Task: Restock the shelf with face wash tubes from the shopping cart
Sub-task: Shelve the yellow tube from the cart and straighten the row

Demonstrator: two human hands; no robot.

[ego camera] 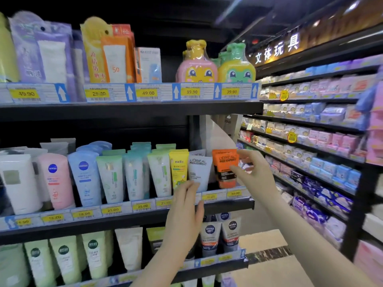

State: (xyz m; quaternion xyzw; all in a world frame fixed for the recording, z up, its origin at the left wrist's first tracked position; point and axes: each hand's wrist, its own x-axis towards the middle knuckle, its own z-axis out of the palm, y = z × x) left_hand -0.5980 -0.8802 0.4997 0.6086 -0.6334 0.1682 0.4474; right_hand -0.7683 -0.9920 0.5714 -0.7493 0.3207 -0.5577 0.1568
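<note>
On the middle shelf (124, 222) stands a row of face wash tubes. At its right end are a white L'Oreal Men Expert tube (199, 169) and an orange L'Oreal Men Expert tube (225, 167). My right hand (251, 172) is at the orange tube's right side, fingers touching it. My left hand (185, 210) reaches up below the white tube, fingertips at its lower edge, holding nothing. The shopping cart is out of view.
Yellow price tags line the shelf edges. The top shelf holds sunscreen packs and cartoon-shaped bottles (196, 65). The lower shelf carries Nivea Men tubes (220, 235) and green tubes. A second aisle of shelves (310, 141) with packaged goods runs along the right.
</note>
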